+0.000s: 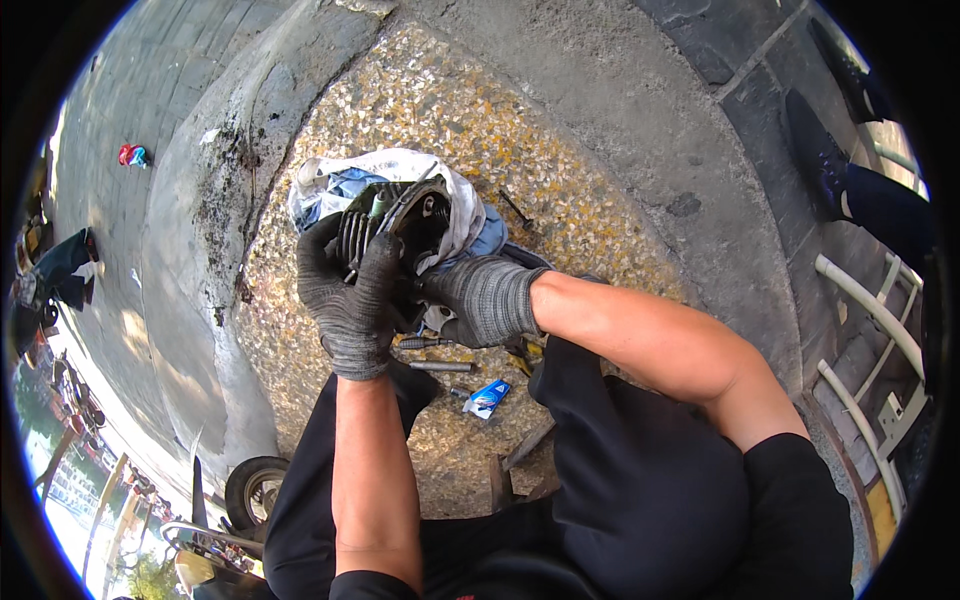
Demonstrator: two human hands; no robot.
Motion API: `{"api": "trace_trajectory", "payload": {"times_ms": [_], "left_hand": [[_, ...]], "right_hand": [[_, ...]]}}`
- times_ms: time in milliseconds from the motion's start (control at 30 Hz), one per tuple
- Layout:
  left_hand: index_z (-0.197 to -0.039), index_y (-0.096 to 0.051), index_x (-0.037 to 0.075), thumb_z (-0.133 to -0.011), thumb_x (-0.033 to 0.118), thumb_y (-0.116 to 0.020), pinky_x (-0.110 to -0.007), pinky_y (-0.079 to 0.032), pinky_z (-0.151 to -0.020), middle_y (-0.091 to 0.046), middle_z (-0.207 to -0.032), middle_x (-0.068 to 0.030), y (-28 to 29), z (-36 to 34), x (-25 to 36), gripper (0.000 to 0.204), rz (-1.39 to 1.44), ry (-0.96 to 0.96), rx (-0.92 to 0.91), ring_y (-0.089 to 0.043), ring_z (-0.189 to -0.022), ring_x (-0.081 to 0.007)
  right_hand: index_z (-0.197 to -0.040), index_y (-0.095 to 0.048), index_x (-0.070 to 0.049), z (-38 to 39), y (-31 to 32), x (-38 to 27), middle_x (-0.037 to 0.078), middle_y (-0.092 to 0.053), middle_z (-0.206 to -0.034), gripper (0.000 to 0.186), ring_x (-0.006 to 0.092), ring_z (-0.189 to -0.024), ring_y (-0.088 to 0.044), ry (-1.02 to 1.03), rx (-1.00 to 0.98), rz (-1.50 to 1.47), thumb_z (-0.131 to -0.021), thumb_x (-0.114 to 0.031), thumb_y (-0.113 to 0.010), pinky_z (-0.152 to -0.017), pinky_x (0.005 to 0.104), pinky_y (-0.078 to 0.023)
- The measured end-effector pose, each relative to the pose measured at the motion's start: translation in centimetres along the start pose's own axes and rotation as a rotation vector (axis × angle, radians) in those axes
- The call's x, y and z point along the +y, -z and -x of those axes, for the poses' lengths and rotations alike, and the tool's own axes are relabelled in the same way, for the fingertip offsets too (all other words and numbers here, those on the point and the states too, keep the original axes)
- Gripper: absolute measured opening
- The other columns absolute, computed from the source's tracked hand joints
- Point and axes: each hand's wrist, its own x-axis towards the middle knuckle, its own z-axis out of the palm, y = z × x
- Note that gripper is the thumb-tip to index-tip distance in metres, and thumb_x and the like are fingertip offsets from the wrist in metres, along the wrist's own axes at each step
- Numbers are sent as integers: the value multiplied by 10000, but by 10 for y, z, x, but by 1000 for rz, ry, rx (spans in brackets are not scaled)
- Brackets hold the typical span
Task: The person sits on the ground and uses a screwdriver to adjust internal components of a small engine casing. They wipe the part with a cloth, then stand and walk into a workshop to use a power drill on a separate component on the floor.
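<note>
A dark finned engine cylinder head (362, 228), greasy, with an open cavity showing valve springs, rests on a bunched white and blue cloth (465, 200). My left hand (350, 295), in a grey knit glove, is closed around its near left side, the thumb lying along the fins. In a matching glove, my right hand (488, 300) is closed against the near right side of the part. Its fingertips are partly hidden, so what they pinch cannot be made out. Just below the hands lie a ribbed dark tool piece (423, 342) and a metal rod (443, 366).
A small blue and white box (487, 398) lies between my knees on the speckled stone surface (430, 110). Beyond the cloth is a dark bolt (517, 210). Pale metal chair frames (880, 320) and another person's leg (885, 205) are at right; a wheel (258, 488) stands at lower left.
</note>
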Motion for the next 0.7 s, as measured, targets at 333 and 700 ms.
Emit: {"api": "trace_trajectory", "payload": {"times_ms": [333, 700], "left_hand": [[-1222, -512, 3, -866, 184, -761, -343, -526, -856, -648, -1051, -120, -2, 3, -13, 470, 1, -6, 42, -637, -914, -202], [-1238, -480, 4, -858, 186, -775, -337, -509, -848, -649, -1088, -157, -2, 8, -20, 514, 125, 98, 150, -624, -952, -197]], "right_hand": [[-1108, -670, -26, -10, 18, -4, 177, -701, -1052, 338, 337, -950, -673, -187, 680, -387, -850, -242, -695, -813, 385, -533], [-1209, -630, -121, 11, 23, -14, 178, -697, -923, 433, 363, -794, -675, -138, 69, 139, -780, -141, -682, -668, 449, -536]]}}
